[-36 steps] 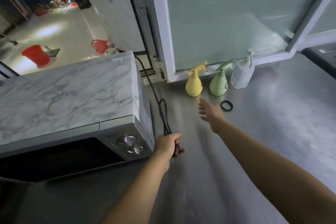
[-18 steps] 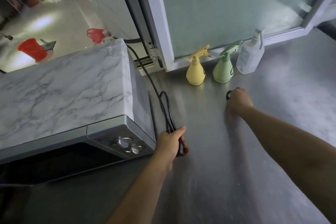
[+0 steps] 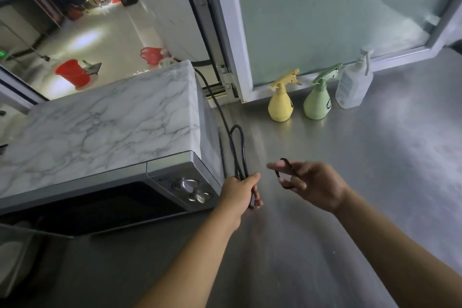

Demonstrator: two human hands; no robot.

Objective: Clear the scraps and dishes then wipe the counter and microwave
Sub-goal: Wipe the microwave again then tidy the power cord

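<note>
The left hand has its grip closed around a folded bundle of black cord, thumb lying over the top; the doubled loop of the cord stands up out of the fist and one strand runs back along the side of the microwave toward the window frame behind it. Just to its right, the right hand holds a small black band looped over its fingers, which are spread and partly curled, so the band is stretched between them above the tabletop. The two hands are near each other but not touching.

The microwave sits at the left on the steel tabletop, its top and side covered in a white marble pattern, with two round knobs on the front corner closest to the left hand and a dark door beside them.

Farther back, against the frosted window, stand a yellow spray bottle, a green spray bottle just beside it, and a clear pump bottle next to that. Through the open window at left, a red bucket stands on the floor.
</note>
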